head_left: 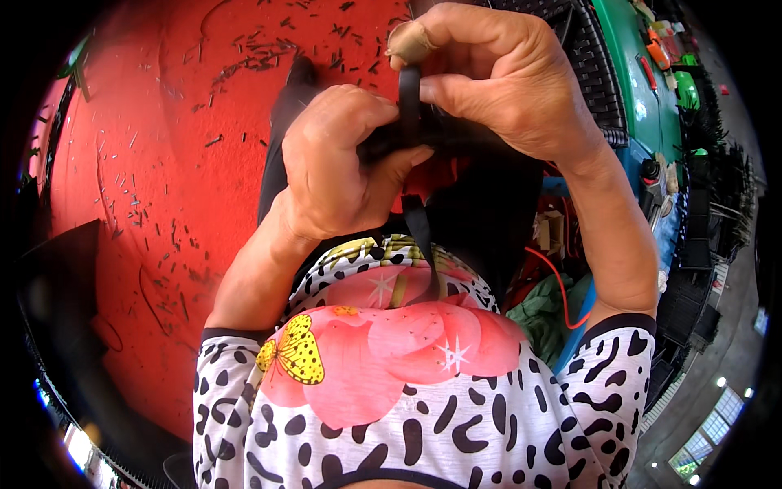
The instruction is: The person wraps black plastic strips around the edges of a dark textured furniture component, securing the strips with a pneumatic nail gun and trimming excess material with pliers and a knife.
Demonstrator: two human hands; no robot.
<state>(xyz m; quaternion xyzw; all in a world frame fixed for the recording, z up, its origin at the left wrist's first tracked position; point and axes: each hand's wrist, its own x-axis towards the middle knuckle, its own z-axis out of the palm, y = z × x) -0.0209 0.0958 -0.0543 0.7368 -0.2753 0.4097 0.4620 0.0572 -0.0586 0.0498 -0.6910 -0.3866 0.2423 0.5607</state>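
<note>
Two-handed positioning of black strap (409, 106) above dark lap (493, 191), with pinching grip of right hand (515, 91) on the upper section and curled grip of left hand (332, 163) alongside, closure not discernible, apparently for steadying the short span in clear view.

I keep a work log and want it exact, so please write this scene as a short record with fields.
left hand: fingers at the strip; firmness of grip unclear
right hand: thumb and index finger pinch the strip, higher in the picture
finger cover: tan, on the right index fingertip
left side: red surface with scattered dark scraps
right side: green surface; red cable lower down
</note>
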